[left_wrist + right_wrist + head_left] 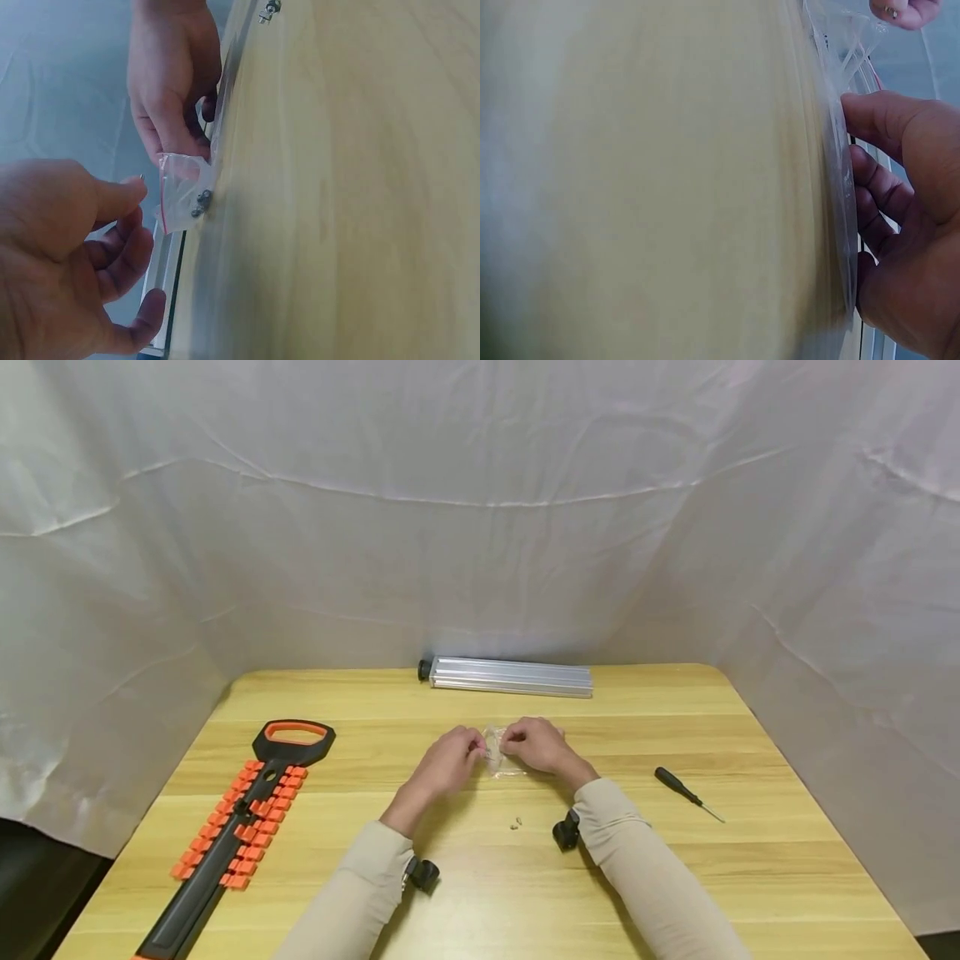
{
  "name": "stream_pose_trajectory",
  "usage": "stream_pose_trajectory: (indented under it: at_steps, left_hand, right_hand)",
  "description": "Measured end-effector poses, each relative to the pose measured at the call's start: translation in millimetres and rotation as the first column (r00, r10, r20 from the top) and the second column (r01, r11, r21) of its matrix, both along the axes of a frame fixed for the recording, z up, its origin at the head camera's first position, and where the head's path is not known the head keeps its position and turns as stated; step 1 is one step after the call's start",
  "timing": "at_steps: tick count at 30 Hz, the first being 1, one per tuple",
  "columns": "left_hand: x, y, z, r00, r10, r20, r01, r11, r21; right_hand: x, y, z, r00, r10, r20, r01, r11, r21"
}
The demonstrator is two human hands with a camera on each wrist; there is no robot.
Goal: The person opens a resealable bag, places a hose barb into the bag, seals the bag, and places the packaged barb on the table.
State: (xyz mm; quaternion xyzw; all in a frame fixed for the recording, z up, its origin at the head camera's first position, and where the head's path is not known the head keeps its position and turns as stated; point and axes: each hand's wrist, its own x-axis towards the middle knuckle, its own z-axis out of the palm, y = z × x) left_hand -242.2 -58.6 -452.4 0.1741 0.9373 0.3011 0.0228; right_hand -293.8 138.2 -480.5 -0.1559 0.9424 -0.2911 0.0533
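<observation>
right hand (534, 745) pinches small clear bag (182, 196) | left hand (450, 760) pinches tiny screw (142, 178) | you keep bag mouth open, low over bench (750, 877)

bit rack (232, 827) left, screwdriver (686, 792) right, aluminium rail (510, 677) behind bag (501, 756)
</observation>
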Motion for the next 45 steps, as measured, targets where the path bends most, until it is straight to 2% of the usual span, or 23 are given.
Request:
stream_pose_trajectory:
  at_steps: [8, 15, 24, 30, 35, 45]
  left_hand:
    - [-3.7, 3, -2.3, 0.995, 0.094, -0.045, -0.098, 0.992, -0.084]
    - [-2.9, 2, -1.1, 0.992, 0.109, -0.064, -0.114, 0.99, -0.083]
    - [9.3, 1, 0.9, 0.993, 0.057, -0.1, -0.059, 0.998, -0.01]
    - [24.6, 5, -1.3, 0.988, 0.039, -0.148, -0.045, 0.998, -0.035]
    - [36.1, 8, -1.8, 0.992, 0.011, -0.13, -0.016, 0.999, -0.036]
    - [50.6, 11, -5.1, 0.991, -0.072, -0.114, 0.063, 0.995, -0.079]
  right_hand:
    - [2.3, -5, 1.8, 1.0, 0.001, 0.002, -0.001, 1.0, 0.016]
    - [2.3, -5, 4.2, 1.0, 0.001, 0.002, -0.001, 1.0, 0.011]
    - [2.0, -4, 3.0, 1.0, 0.0, 0.0, 0.0, 1.0, 0.005]
    - [1.3, -3, 1.8, 1.0, -0.004, -0.002, 0.004, 1.0, 0.009]
    - [0.1, -2, 0.0, 1.0, 0.001, -0.005, -0.001, 1.0, 0.015]
    - [-1.0, -1, 0.7, 1.0, -0.002, -0.006, 0.002, 1.0, 0.011]
